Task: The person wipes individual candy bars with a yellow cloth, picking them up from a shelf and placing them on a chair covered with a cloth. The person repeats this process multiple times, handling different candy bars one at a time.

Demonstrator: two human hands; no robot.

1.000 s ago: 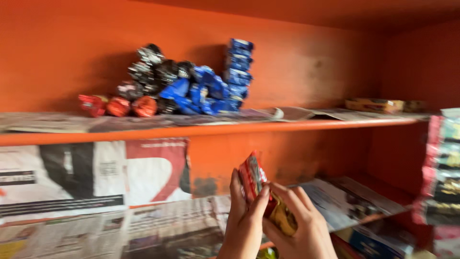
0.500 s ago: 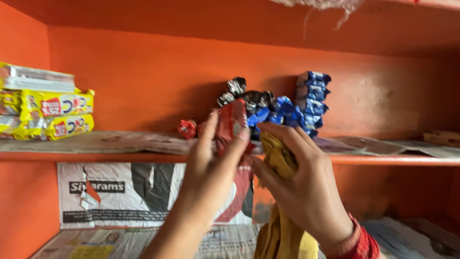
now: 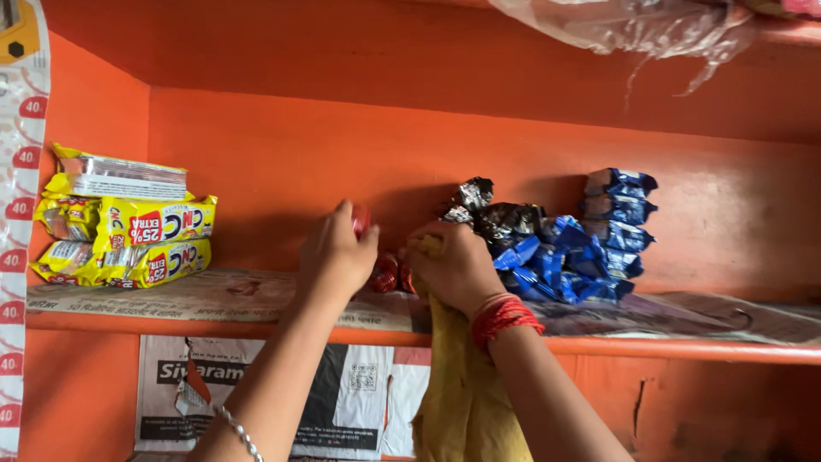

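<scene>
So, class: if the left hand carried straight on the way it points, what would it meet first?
Probably the orange back wall: the left hand, gripping a small red packet, reaches over the shelf towards it. Depth is unclear.

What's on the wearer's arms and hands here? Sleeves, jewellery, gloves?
Both forearms are bare, with no sleeves or gloves in view. The left hand has a thin silver chain bracelet lower down its forearm. The right hand has a stack of red thread or thin bangles round the wrist. No rings can be made out on the fingers.
</scene>
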